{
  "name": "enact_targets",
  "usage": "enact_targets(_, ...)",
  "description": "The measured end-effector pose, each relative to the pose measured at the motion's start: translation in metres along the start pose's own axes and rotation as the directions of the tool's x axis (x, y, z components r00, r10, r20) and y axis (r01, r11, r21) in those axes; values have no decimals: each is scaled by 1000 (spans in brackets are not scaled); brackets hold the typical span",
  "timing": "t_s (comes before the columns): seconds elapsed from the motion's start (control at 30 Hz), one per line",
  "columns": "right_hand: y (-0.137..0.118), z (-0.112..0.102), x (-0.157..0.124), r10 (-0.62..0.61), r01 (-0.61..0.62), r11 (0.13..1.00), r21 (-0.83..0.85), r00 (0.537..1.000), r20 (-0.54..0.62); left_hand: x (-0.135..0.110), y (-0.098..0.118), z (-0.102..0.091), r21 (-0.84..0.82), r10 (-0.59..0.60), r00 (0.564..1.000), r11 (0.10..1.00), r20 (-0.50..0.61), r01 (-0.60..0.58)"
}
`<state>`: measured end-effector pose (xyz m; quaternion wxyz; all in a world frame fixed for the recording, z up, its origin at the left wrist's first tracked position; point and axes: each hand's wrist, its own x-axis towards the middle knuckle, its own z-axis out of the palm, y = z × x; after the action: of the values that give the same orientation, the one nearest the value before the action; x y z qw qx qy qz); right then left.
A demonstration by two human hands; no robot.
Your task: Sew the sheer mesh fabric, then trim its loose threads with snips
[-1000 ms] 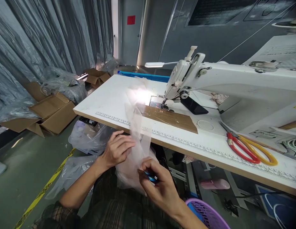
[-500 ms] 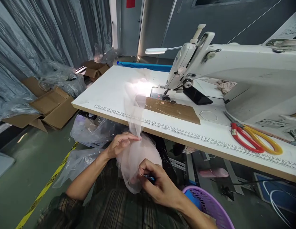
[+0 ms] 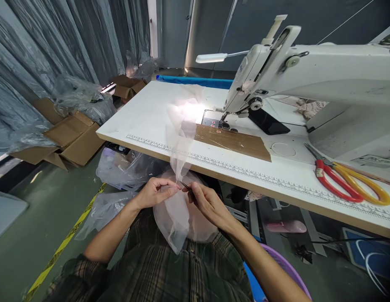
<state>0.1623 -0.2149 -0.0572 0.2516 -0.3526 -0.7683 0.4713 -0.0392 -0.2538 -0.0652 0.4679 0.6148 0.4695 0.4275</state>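
Observation:
Sheer pale pink fabric (image 3: 174, 218) hangs from the table edge over my lap, and its upper part runs up onto the white table. My left hand (image 3: 155, 193) pinches a gathered point of this fabric just below the table's edge. In my right hand (image 3: 206, 203) is a small dark pointed tool (image 3: 186, 186); its tip reaches the fabric right beside my left fingertips. My right fingers hide most of the tool, so its exact kind is unclear.
On the white table (image 3: 138, 113) stand a sewing machine (image 3: 308, 67), brown tape (image 3: 232, 142), a black phone (image 3: 267, 121) and red-and-yellow scissors (image 3: 349, 180). A purple basket (image 3: 286, 268) sits below right. Cardboard boxes (image 3: 77, 138) and plastic bags (image 3: 119, 167) lie left.
My right hand has moved up from the lower part of the fabric to my left fingertips, bringing the dark tool. My left hand keeps its pinch, and the view has shifted slightly.

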Motion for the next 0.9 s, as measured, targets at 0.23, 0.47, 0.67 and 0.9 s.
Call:
enact_targets(0.23, 0, 6, 18, -87, 92, 993, -81, 994, 59, -3, 0, -1, 32, 27, 1000, 999, 10, -27)
enact_targets(0.47, 0, 6, 19, -117, 114, 988, -105, 993, -24, -4, -7, -4, -35, 10, 997, 999, -71, -12)
enact_targets(0.67, -2, 12, 13, -84, 84, 993, -88, 996, 2, -2, -10, -3, -139, -35, 996, 990, -85, 23)
enact_targets(0.9, 3, 18, 13, -52, 45, 996, -71, 995, -89, 0, -2, 1, -108, -21, 999, 994, -49, 16)
